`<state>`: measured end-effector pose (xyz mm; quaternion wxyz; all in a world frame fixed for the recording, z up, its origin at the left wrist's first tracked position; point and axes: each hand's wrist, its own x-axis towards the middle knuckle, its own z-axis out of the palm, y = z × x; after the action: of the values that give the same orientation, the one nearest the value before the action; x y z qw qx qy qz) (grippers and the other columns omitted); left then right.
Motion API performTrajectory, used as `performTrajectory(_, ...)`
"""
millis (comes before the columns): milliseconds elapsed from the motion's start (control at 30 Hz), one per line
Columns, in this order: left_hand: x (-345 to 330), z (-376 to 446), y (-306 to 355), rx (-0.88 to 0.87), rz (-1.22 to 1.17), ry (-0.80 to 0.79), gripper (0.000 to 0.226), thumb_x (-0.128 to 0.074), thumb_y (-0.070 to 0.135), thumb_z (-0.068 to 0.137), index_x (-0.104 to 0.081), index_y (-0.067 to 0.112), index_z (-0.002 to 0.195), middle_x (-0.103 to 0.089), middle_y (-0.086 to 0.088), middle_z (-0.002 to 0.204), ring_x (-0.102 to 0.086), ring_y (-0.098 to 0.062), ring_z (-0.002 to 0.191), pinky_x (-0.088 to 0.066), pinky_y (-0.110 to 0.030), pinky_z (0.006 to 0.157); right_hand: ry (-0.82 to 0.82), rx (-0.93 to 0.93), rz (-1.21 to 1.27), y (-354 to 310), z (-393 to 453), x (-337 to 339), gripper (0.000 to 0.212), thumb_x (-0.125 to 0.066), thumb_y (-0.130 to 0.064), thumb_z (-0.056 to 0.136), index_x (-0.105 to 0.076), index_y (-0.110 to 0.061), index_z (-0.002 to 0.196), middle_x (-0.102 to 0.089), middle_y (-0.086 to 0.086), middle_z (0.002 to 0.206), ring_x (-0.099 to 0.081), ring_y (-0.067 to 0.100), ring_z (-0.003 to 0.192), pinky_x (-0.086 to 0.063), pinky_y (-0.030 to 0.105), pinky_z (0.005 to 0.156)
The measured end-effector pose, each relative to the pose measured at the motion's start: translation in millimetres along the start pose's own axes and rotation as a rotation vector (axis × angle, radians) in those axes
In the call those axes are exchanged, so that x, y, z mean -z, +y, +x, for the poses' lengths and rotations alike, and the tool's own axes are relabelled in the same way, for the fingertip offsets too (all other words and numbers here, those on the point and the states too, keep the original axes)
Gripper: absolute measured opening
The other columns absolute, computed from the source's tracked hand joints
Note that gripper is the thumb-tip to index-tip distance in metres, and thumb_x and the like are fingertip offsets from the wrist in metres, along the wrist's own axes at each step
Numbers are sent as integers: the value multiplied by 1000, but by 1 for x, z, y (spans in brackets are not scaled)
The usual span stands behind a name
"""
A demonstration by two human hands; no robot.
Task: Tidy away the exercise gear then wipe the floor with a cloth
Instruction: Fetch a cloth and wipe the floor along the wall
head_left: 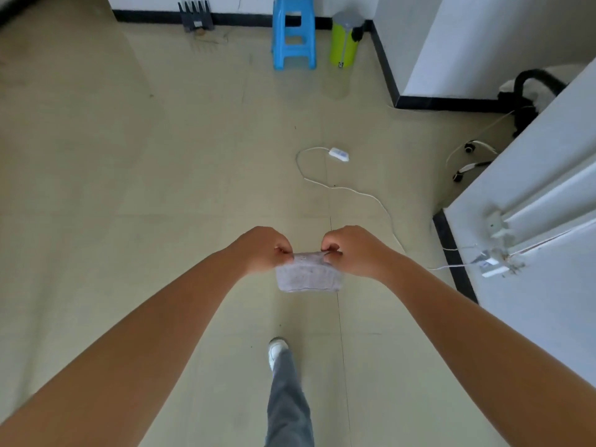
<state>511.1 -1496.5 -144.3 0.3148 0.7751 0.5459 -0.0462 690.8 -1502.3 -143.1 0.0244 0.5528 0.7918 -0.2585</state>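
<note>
A small pale grey cloth (308, 274) hangs folded in front of me, above the beige tiled floor (129, 188). My left hand (263, 250) pinches its upper left corner and my right hand (351, 250) pinches its upper right corner, so the cloth is stretched between them. Both arms reach forward from the bottom of the view. A rolled lime-green mat (343, 43) stands upright against the far wall.
A blue plastic stool (293, 37) stands by the far wall beside a dark rack (195, 16). A white cable with a switch box (338, 154) trails across the floor to the right. White wall panels (548, 221) and a chair base (474, 159) stand at right. My shoe (276, 350) is below.
</note>
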Motion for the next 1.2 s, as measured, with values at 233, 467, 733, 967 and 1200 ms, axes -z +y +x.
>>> performTrajectory(233, 140, 171, -49, 24, 93, 118, 24, -47, 21, 96, -65, 11, 109, -53, -7, 108, -51, -23, 110, -42, -31, 88, 47, -38, -40, 32, 196, 113, 22, -46, -12, 92, -64, -8, 105, -66, 8, 106, -56, 23, 96, -32, 25, 73)
performTrajectory(467, 257, 346, -86, 58, 177, 137, 29, -38, 20, 99, -62, 8, 110, -54, -10, 119, -54, -26, 108, -43, -33, 86, 15, -34, -69, 88, 389, 210, 24, -45, -9, 92, -64, -3, 104, -64, 11, 100, -54, 20, 87, -34, 23, 62)
performTrajectory(733, 413, 551, -144, 110, 200, 172, 29, -38, 20, 100, -60, 10, 114, -53, -10, 119, -53, -26, 109, -44, -33, 84, 49, -9, -262, 140, 629, 332, 25, -45, -17, 92, -65, -10, 104, -68, 7, 106, -58, 25, 104, -42, 29, 83)
performTrajectory(967, 562, 722, -213, 179, 204, 212, 28, -37, 14, 98, -61, 8, 112, -52, -11, 120, -55, -28, 107, -44, -34, 83, 102, 9, -240, 163, 839, 435, 24, -47, -17, 93, -63, -10, 109, -65, 6, 114, -53, 25, 112, -40, 31, 90)
performTrajectory(1200, 708, 890, -293, 172, 196, 212, 34, -35, 17, 98, -59, 12, 121, -52, -14, 125, -51, -28, 115, -43, -33, 91, 83, 0, -125, 187, 1059, 534, 25, -48, -19, 92, -64, -5, 107, -65, 11, 113, -56, 27, 108, -42, 33, 92)
